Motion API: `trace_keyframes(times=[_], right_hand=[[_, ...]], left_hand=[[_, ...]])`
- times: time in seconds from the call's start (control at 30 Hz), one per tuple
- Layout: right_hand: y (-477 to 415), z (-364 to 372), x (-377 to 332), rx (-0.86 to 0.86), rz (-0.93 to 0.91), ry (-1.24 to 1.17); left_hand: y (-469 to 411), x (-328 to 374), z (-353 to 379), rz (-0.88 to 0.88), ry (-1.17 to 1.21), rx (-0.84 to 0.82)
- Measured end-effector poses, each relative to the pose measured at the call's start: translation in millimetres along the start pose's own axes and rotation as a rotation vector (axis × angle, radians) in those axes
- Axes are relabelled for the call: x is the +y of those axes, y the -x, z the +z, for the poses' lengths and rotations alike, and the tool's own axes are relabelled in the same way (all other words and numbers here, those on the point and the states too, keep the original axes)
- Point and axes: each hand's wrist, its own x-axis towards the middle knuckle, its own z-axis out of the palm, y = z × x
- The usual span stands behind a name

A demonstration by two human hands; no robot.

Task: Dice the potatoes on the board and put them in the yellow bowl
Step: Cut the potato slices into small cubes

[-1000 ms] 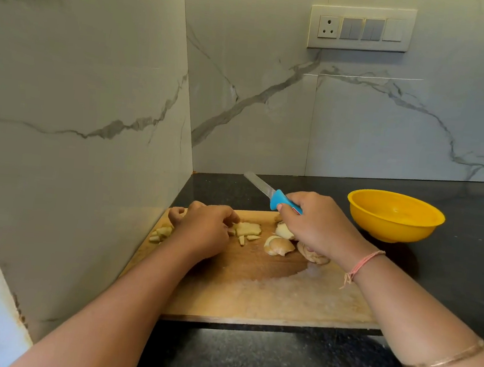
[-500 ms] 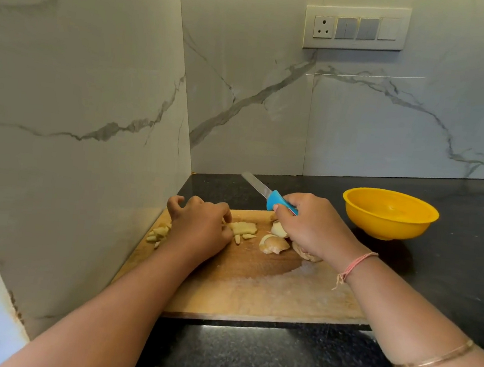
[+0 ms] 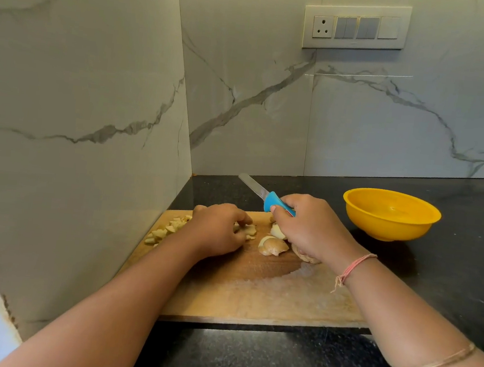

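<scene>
Here a marble wall (image 3: 78, 106) closes the left side, and the wooden board (image 3: 252, 301) lies just beside its foot on a black counter (image 3: 465, 266). The board carries all the potato in view. At its far left corner sits a loose heap of dice (image 3: 164, 232), small, pale yellow and uneven in shape. Next to the heap the left hand (image 3: 217, 231) is bent into a claw, knuckles up, its fingertips holding down a pale peeled slice (image 3: 250, 230) flat on the wood; part of the slice is hidden under the fingers. Just right of it lie bigger chunks (image 3: 273, 245), rounded, with brown skin on the outside and cream flesh at the cut faces, and one more chunk is half covered by the right hand (image 3: 313, 229). The wood around them is dark, as if damp, while the near part of the board is paler and scuffed. The right hand grips the blue handle of a knife (image 3: 263, 196), whose grey blade points up and away to the left, off the potato, above the far edge of the board. A pink thread (image 3: 354, 267) circles that wrist and a thin bangle (image 3: 437, 363) the forearm. To the right, apart from the board, the yellow bowl (image 3: 391, 226) stands upright on the counter; its inside shows plain yellow with a glint of light.
</scene>
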Motion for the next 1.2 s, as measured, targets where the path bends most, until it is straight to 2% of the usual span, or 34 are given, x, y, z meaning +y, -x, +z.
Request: trace_keyframes(times=[0.2,0.47,0.57,0.73,0.97,1.1,1.2], right_hand=[[-0.1,0.4,0.6,0.006,0.0,0.001],[-2.2,-0.1,3.4,0.016,0.006,-0.002],[-3.2,0.1,3.5,0.016,0.01,0.0],[-3.9,0.3,4.3,0.018,0.012,0.004],[-3.4,0.0,4.3,0.016,0.013,0.011],[-3.2,-0.3,4.4,0.017,0.011,0.01],[-3.8,0.0,4.4,0.013,0.014,0.007]], left_hand=[[-10.3,5.1,-2.0,0.0,-0.074,-0.011],[-4.8,-12.8,-3.4,-0.073,0.117,0.07],[-4.9,-10.1,-2.6,-0.052,0.172,0.105],[-8.5,1.9,-1.8,0.024,0.174,-0.06],[-13.5,0.5,-6.9,0.007,0.096,-0.114],[-10.4,-1.9,-6.4,-0.02,0.029,-0.068],[-7.1,-4.6,-6.8,-0.027,0.004,0.031]])
